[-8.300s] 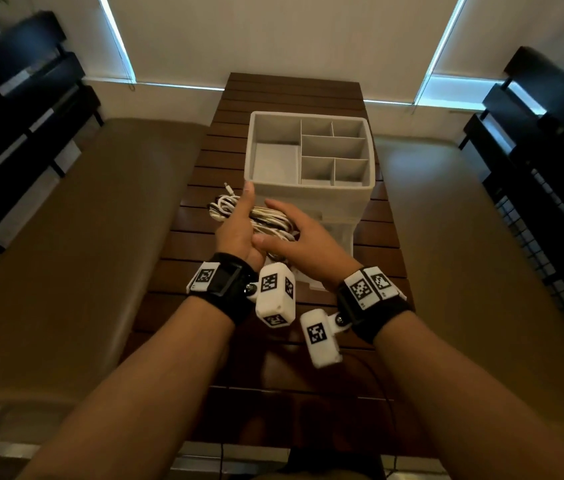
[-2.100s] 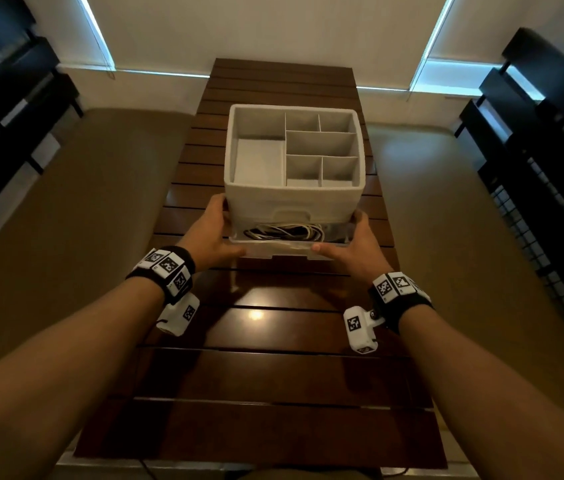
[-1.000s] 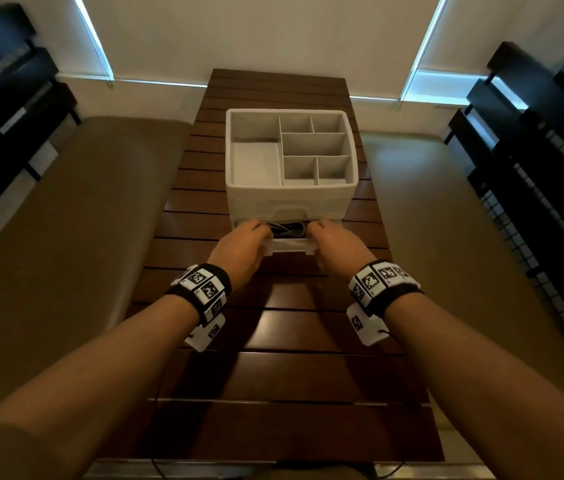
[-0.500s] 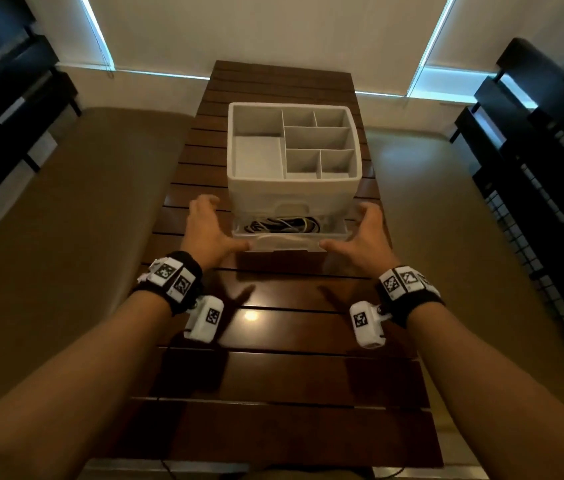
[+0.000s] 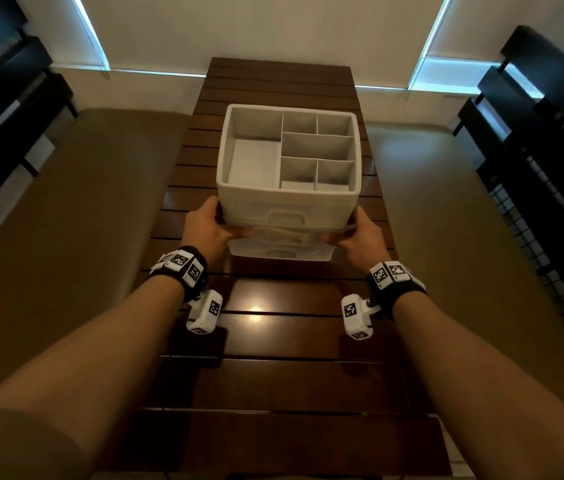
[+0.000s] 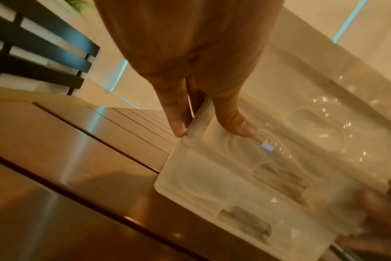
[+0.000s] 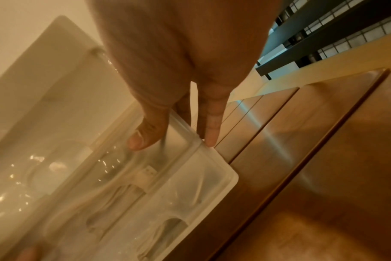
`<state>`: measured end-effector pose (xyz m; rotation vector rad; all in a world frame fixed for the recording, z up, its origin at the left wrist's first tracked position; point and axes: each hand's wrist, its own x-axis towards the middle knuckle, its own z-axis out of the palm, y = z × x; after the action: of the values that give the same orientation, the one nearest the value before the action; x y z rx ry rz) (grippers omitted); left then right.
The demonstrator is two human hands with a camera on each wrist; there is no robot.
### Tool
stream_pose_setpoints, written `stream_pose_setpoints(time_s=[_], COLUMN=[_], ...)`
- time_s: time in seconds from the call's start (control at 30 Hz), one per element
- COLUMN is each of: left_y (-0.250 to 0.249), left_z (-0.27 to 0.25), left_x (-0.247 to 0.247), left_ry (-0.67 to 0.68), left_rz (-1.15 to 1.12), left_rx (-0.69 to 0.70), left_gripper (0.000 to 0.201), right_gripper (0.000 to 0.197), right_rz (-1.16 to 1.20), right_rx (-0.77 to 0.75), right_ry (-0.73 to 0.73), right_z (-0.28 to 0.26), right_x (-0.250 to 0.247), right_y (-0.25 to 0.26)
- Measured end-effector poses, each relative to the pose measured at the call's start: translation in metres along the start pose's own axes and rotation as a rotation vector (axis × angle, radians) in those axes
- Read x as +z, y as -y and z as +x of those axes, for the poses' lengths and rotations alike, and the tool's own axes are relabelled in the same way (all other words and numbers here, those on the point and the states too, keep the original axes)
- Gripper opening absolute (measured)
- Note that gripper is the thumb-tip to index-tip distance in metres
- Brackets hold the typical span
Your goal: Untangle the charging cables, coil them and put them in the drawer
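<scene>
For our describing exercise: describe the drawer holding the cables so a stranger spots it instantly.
On the wooden table stands a white organiser with compartments on top. Low on its front, between the left hand and right hand, sits a clear drawer; only it shows cables inside.

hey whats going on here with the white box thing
A person at a wooden table is handling a white desk organizer. The left hand and right hand sit at the front corners of its clear lower drawer, thumbs pressing the front, fingers straight along the sides. Looped white cables show through the plastic, so they are already stowed. The drawer looks almost fully in and probably needs one last push.
</scene>
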<state>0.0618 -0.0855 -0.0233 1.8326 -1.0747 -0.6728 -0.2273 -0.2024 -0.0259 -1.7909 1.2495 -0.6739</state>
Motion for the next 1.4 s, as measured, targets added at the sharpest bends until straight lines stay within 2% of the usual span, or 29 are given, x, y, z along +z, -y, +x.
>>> stream_pose_setpoints(time_s=[0.3, 0.47, 0.53, 0.63, 0.8, 1.13, 1.27, 1.4], left_y=[-0.004, 0.005, 0.014, 0.016, 0.010, 0.014, 0.011, 0.010], left_z=[-0.003, -0.019, -0.033, -0.055, -0.061, -0.031, -0.027, -0.009], left_x=[-0.002, 0.001, 0.004, 0.013, 0.027, 0.018, 0.019, 0.020], left_ry=[-0.008, -0.006, 0.042, 0.122, 0.124, 0.112, 0.123, 0.112], left_rz=[0.067, -0.092, -0.188, -0.237, -0.305, -0.300, -0.332, -0.312], left_rx=[0.047, -0.030, -0.076, -0.102, -0.155, -0.098, -0.105, -0.115], left_gripper=[0.064, 0.059, 0.063, 0.068, 0.078, 0.072, 0.083, 0.085], right_gripper=[0.059, 0.046, 0.049, 0.059, 0.086, 0.067, 0.073, 0.075], right_rz=[-0.051, -0.037, 0.069, 0.168, 0.314, 0.383, 0.384, 0.363], right_rx=[-0.028, 0.032, 0.059, 0.096, 0.219, 0.206, 0.198, 0.170], right_ry=[-0.040, -0.128, -0.140, -0.016, 0.021, -0.071, -0.055, -0.014], right_z=[0.003, -0.021, -0.039, -0.055, -0.055, -0.024, -0.018, -0.006], right_x=[0.000, 0.004, 0.012, 0.031, 0.047, 0.035, 0.038, 0.040], right_y=[0.000, -0.001, -0.008, -0.016, -0.005, 0.005, 0.010, 0.014])
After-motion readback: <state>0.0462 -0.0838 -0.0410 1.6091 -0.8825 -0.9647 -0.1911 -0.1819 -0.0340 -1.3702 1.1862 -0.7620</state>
